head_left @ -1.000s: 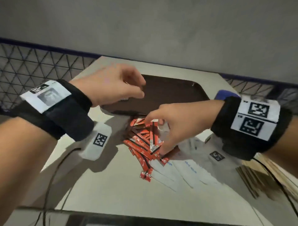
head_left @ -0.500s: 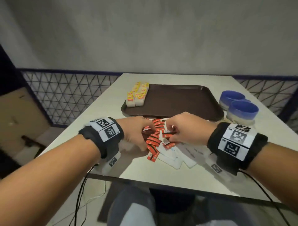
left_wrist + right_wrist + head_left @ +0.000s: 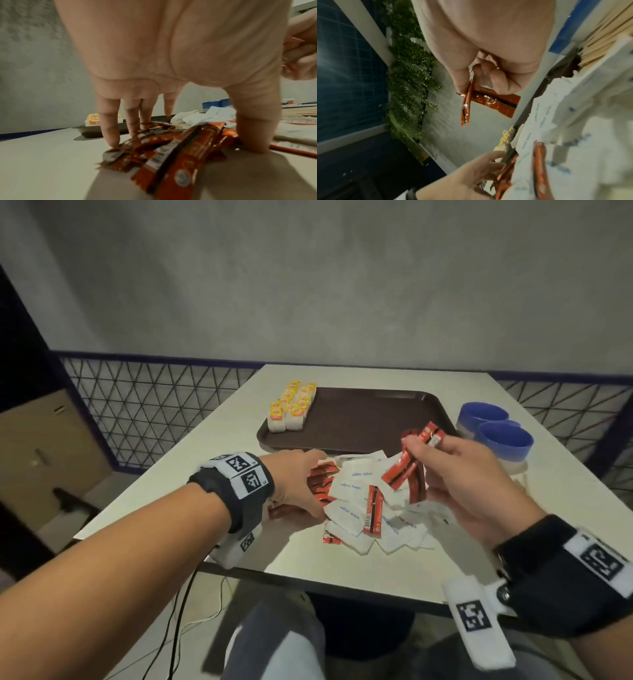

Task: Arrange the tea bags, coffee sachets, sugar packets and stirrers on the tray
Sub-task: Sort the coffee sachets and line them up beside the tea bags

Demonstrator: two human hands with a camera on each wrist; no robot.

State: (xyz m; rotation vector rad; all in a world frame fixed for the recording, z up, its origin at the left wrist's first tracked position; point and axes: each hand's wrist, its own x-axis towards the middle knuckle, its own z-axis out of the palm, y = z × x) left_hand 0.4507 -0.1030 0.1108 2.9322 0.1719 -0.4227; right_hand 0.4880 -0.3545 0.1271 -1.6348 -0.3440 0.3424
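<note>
Head view: right hand (image 3: 469, 484) raised near tray (image 3: 370, 422) front edge, fingers clamped on red coffee sachets (image 3: 406, 470). Left hand (image 3: 294, 484) on sachet pile on tabletop (image 3: 205, 467) before tray. Tea bags (image 3: 291, 405) in tray's left corner.
Left wrist view: fingers (image 3: 109, 129) spread apart, tips pressing sachets.
Right wrist view: thumb and fingers (image 3: 498, 81) pinch sachets.

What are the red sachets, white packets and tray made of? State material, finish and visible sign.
Red sachets: likely foil or plastic film, glossy, with bright glints. White packets: apparently matte paper, creased, printed blue. Tray: probably moulded plastic, dark brown, dull sheen, raised rim.
</note>
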